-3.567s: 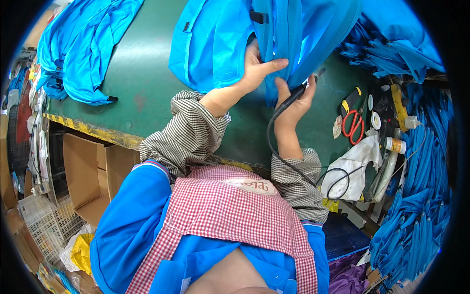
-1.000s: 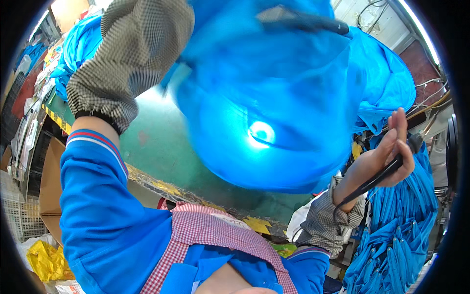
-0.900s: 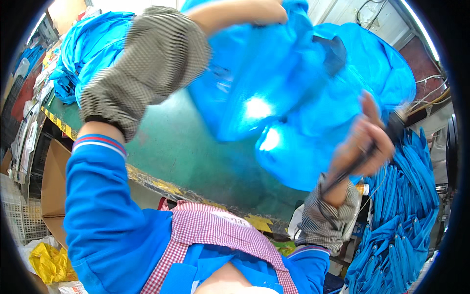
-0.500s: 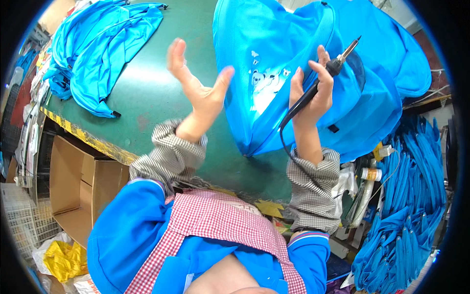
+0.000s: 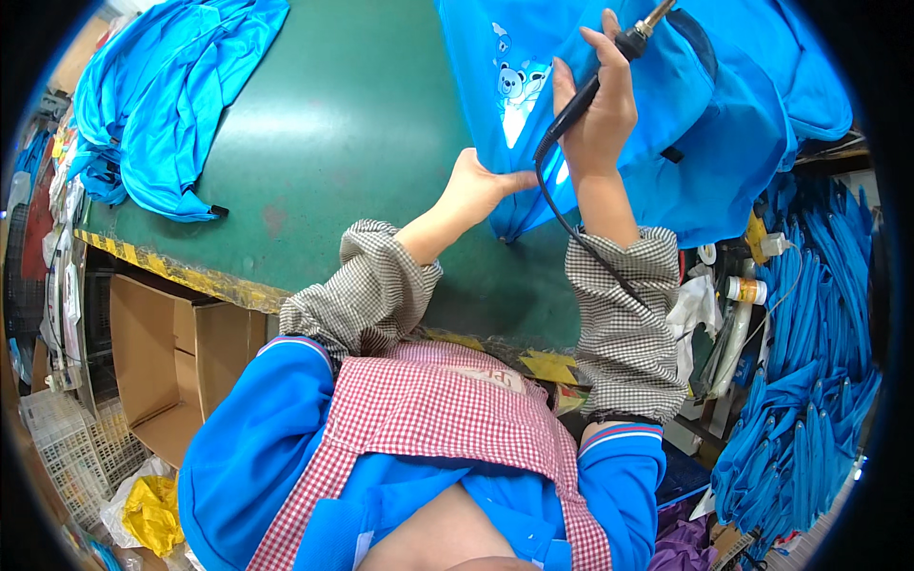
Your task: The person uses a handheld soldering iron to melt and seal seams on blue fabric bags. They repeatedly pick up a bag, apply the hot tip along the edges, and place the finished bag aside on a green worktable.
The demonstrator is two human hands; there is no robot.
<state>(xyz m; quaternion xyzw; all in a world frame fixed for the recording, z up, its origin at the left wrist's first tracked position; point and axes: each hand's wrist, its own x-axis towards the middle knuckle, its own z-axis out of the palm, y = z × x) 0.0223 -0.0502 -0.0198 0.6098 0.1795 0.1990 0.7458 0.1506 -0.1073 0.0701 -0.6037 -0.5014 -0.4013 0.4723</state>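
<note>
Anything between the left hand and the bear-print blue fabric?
Nothing visible: the left hand is at the bear-print blue fabric, thumb over its edge. The cable from the soldering iron hangs beside the thumb tip, not between.

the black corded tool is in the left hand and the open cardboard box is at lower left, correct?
Not quite: the head view shows the black corded tool in the right hand, not the left hand. The open cardboard box is indeed at lower left.

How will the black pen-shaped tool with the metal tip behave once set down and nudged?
The black pen-shaped tool is probably stiff, given its straight metal tip. Its roundish body might roll, though the attached cord may drag.
</note>
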